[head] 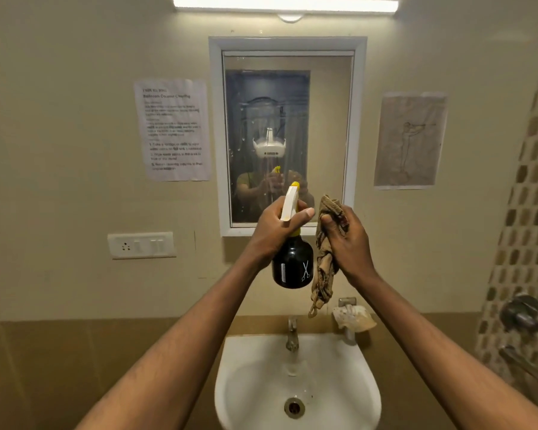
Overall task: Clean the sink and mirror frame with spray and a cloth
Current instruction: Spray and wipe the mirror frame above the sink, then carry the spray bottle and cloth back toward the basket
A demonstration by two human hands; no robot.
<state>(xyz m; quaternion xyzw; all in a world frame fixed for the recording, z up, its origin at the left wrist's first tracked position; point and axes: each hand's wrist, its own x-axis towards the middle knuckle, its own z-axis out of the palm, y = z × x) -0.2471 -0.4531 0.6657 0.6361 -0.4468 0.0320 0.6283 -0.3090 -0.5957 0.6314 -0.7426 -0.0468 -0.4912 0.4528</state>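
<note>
My left hand (pixel 274 231) grips a black spray bottle (pixel 292 262) with a white and yellow trigger head, its nozzle aimed at the mirror. My right hand (pixel 348 240) holds a brown cloth (pixel 323 265) that hangs down beside the bottle. Both are raised in front of the lower edge of the white mirror frame (pixel 215 135). The mirror glass (pixel 326 119) shows streaks and spots. Below, a white sink (pixel 239 383) hangs on the wall with a metal tap (pixel 292 335) over its bowl.
A printed instruction sheet (pixel 173 128) hangs left of the mirror, a drawing (pixel 409 139) to the right. A switch plate (pixel 142 245) sits lower left. A soap holder (pixel 353 318) is right of the tap. Shower valves (pixel 520 315) are on the tiled right wall.
</note>
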